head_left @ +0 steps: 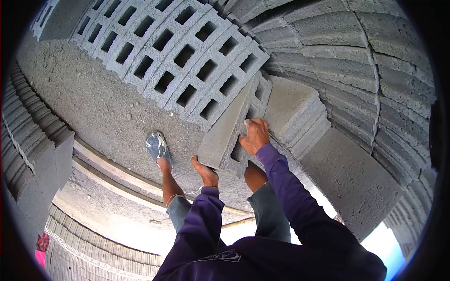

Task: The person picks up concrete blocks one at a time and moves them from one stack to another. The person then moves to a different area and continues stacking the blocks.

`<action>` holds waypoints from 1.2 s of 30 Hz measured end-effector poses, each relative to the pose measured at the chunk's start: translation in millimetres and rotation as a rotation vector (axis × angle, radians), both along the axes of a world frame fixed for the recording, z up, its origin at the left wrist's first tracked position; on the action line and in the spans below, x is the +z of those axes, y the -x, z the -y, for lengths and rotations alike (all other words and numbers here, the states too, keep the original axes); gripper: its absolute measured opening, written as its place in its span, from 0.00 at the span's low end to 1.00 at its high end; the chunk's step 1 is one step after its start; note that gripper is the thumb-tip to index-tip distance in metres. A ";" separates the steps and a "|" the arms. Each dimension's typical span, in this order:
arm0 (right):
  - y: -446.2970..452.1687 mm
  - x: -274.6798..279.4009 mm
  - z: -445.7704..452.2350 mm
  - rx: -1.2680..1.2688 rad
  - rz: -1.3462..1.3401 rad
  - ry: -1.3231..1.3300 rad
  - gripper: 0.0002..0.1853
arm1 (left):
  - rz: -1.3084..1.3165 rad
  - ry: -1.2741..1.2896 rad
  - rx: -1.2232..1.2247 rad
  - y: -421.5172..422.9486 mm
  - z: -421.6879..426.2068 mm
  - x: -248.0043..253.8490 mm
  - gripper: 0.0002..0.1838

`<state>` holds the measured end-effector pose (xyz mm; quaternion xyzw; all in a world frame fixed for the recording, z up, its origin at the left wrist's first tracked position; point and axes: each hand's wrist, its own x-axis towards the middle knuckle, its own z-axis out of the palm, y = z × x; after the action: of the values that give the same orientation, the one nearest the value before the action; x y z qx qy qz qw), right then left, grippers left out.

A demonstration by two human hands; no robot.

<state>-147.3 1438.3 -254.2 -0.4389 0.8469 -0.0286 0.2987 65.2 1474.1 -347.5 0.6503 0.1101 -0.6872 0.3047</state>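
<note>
A grey hollow concrete block (220, 133) stands tilted in front of my legs, against the end of a row of similar blocks (176, 47). My left hand (205, 173) is at the block's lower left corner, thumb on its flat face and the other fingers partly hidden beneath. Over the block's right side, my right hand (255, 136) has its fingers hooked into one of the openings. Both hands grip this same block.
Stacked blocks (342, 61) rise on the right, with a block end (295, 112) beside my right hand. More stacks (42, 164) stand at the left. Wooden strips (117, 175) lie on the gritty ground (93, 98). My shoe (158, 146) is left of the block.
</note>
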 end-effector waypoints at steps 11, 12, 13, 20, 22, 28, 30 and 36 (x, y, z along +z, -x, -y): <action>10.8 -39.3 16.5 -0.096 -0.157 -0.031 0.20 | -0.201 -0.120 0.082 53.2 4.4 -91.8 0.44; 5.6 -50.9 13.8 -0.112 -0.194 0.011 0.19 | -0.149 -0.044 -0.041 46.6 -12.4 -115.6 0.44; -0.2 -61.0 5.5 -0.127 -0.183 -0.001 0.19 | -0.094 0.032 -0.174 33.2 -27.8 -136.4 0.44; -12.0 -95.5 9.8 -0.147 -0.135 -0.035 0.23 | -0.004 -0.134 0.030 37.5 16.0 -77.4 0.35; -5.1 -87.8 15.8 -0.112 -0.127 -0.077 0.23 | -0.041 -0.033 -0.004 49.4 17.1 -71.9 0.31; -10.6 -98.9 -0.1 -0.091 -0.194 -0.046 0.24 | -0.030 0.026 0.021 70.6 35.3 -45.2 0.32; -2.7 -98.1 2.2 -0.092 -0.163 0.011 0.23 | -0.029 0.056 0.047 80.2 38.1 -45.6 0.33; -6.1 -94.6 11.6 -0.161 -0.164 -0.086 0.23 | -0.048 0.074 -0.020 77.2 31.2 -37.6 0.35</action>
<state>-141.3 1426.7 -348.8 -0.3571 0.9015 0.0197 0.2437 -11.9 1442.9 -385.1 0.6230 0.0853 -0.7091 0.3189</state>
